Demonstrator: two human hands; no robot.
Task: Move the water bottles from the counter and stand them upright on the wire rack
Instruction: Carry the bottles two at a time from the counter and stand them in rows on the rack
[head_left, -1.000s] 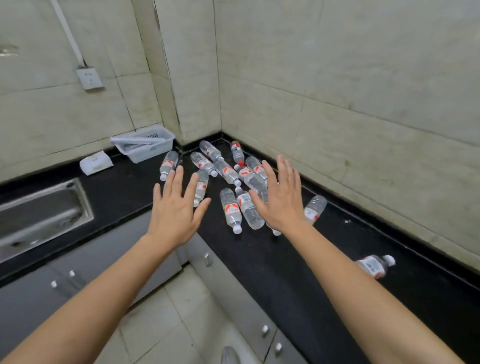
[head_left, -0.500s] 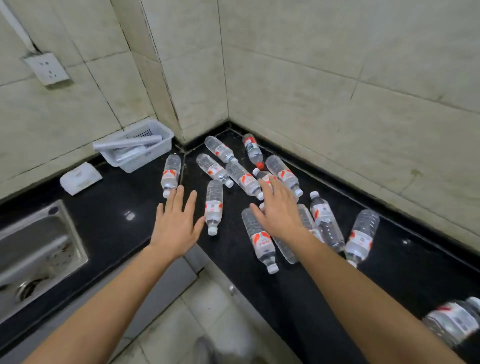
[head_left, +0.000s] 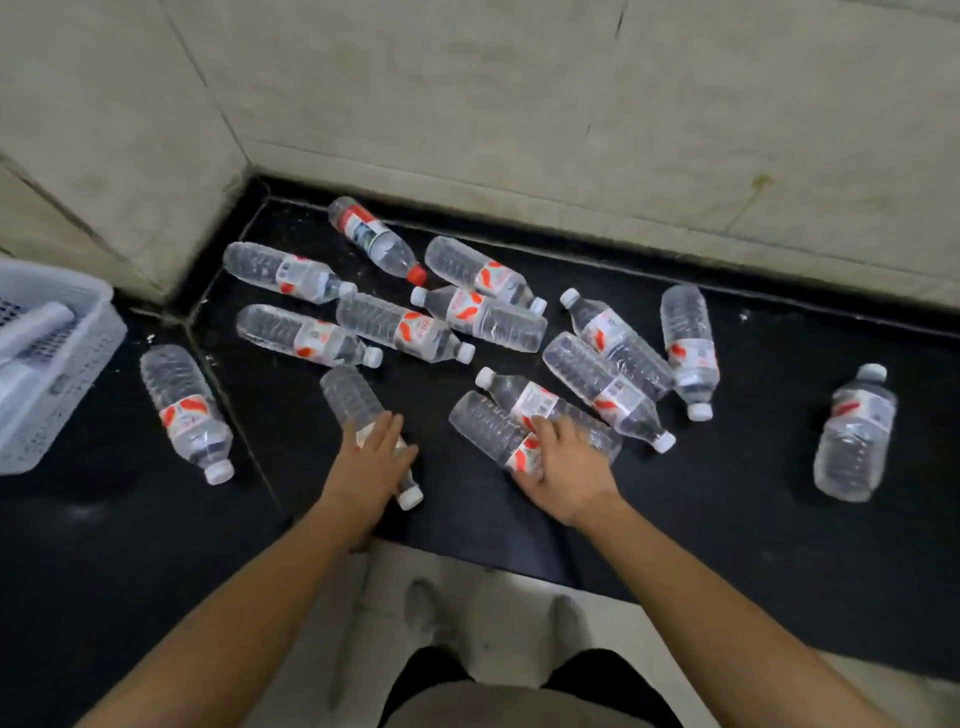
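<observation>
Several clear water bottles with red-and-white labels lie on their sides in the corner of a black counter (head_left: 727, 519). My left hand (head_left: 371, 462) rests over the lower half of one lying bottle (head_left: 350, 397), fingers wrapped across its label, its white cap showing below the hand. My right hand (head_left: 569, 473) grips another lying bottle (head_left: 483, 423), thumb under it and fingers over the top. A second bottle (head_left: 524, 397) lies right against that one. No wire rack is in view.
A white plastic basket (head_left: 52, 364) sits at the left edge. One bottle (head_left: 184, 410) lies apart on the left, another (head_left: 854, 431) apart on the right. Tiled walls close the corner behind. The floor (head_left: 498, 597) and my feet show below the counter's front edge.
The view has moved closer and tilted down over the corner. Both hands have dropped from open above the bottles onto a bottle each.
</observation>
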